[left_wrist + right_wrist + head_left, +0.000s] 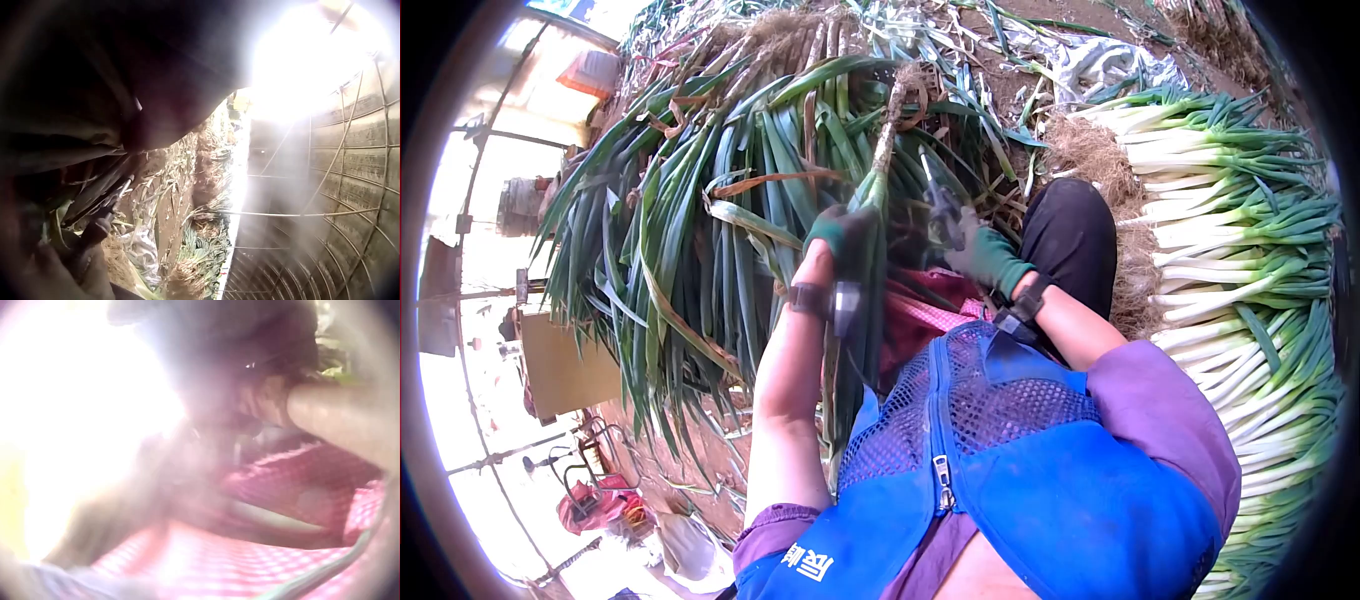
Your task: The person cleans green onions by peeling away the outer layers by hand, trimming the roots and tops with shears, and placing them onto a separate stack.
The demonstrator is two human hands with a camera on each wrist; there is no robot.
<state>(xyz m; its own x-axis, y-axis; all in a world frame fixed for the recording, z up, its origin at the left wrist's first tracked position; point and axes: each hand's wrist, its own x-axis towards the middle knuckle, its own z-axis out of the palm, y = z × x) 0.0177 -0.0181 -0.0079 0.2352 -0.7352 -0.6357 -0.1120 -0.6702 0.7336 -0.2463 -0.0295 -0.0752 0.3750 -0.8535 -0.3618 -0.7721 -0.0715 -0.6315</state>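
Observation:
In the head view, my gloved left hand [847,235] grips a long green onion [882,150] where its leaves begin. Its brown, soil-stained stem points away from me with the roots at the far end, and its leaves trail down toward my lap. My gloved right hand [990,250] holds a dark tool with a slim pointed nozzle, which looks like an air blow gun [941,205], close to the right of the stem. A heap of untrimmed green onions [730,230] lies under and beyond my left arm. The right wrist view is blurred and washed out by glare.
Cleaned green onions [1200,240] with white stems lie in a long row on my right, roots toward me. My bent knee [1072,240] stands between them and the heap. Pink checked cloth [935,315] covers my lap. White plastic sheeting [1105,65] lies on the ground ahead.

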